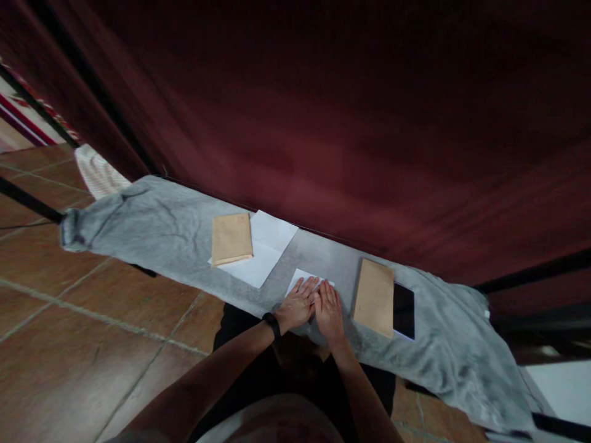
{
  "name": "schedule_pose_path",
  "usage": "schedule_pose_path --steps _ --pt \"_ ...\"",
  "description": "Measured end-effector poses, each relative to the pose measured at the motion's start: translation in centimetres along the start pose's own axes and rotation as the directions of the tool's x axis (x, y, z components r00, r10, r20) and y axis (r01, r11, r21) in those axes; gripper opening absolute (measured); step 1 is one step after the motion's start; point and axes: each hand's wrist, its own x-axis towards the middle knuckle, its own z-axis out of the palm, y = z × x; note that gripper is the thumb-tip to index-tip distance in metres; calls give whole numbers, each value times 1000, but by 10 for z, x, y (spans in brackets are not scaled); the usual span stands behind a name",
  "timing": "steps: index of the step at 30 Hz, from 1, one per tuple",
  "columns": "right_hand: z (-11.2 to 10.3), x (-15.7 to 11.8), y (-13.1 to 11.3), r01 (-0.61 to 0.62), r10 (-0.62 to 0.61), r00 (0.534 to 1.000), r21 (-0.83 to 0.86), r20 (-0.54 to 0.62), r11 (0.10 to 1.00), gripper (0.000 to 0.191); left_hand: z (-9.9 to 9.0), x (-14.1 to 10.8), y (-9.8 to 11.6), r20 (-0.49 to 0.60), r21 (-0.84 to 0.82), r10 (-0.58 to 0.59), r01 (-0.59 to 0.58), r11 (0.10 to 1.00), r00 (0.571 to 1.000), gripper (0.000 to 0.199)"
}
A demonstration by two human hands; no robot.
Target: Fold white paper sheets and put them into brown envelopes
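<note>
My left hand (pixel 299 303), with a black band at its wrist, lies flat on a small piece of white paper (pixel 301 275). My right hand (pixel 329 307) rests flat against the same paper, its fingers stretched out and its thumb side close to the left hand. Both hands cover most of the paper, so whether it is folded is hard to see. Left of them, a larger creased white sheet (pixel 263 249) lies partly under a stack of brown envelopes (pixel 231 239). To the right is another brown envelope (pixel 374 297), beside a dark-screened phone or tablet (pixel 404 311).
A wrinkled grey cloth (pixel 157 227) covers the long narrow surface. Behind it hangs a dark red curtain (pixel 300 135). Black bars (pixel 28 200) stand at the left end. Brown floor tiles (pixel 69 332) show on the near left.
</note>
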Motion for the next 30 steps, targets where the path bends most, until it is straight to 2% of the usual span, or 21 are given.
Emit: schedule_pose_path --steps 4,9,14,21,25,30 --pt "5 -2 -1 14 -16 1000 -95 -15 995 49 -7 -2 0 -23 -30 14 -15 999 1000 54" --pt "7 -9 3 8 -10 1000 -121 -15 993 50 -13 -9 -5 -31 -44 26 -27 999 999 53" --pt "13 -9 4 -46 40 997 -103 -62 994 56 -18 -15 -11 -16 -36 -15 14 999 1000 58" --pt "12 -9 4 -48 42 997 -105 -61 993 53 -16 -21 -20 -12 -30 -60 60 998 998 70" --pt "8 -9 4 -1 -5 999 -154 -40 988 50 -15 -25 -26 -6 -10 -84 84 996 996 74" --pt "8 -11 6 -15 5 998 -164 -59 986 53 -19 -30 -34 -2 11 -100 100 995 995 76"
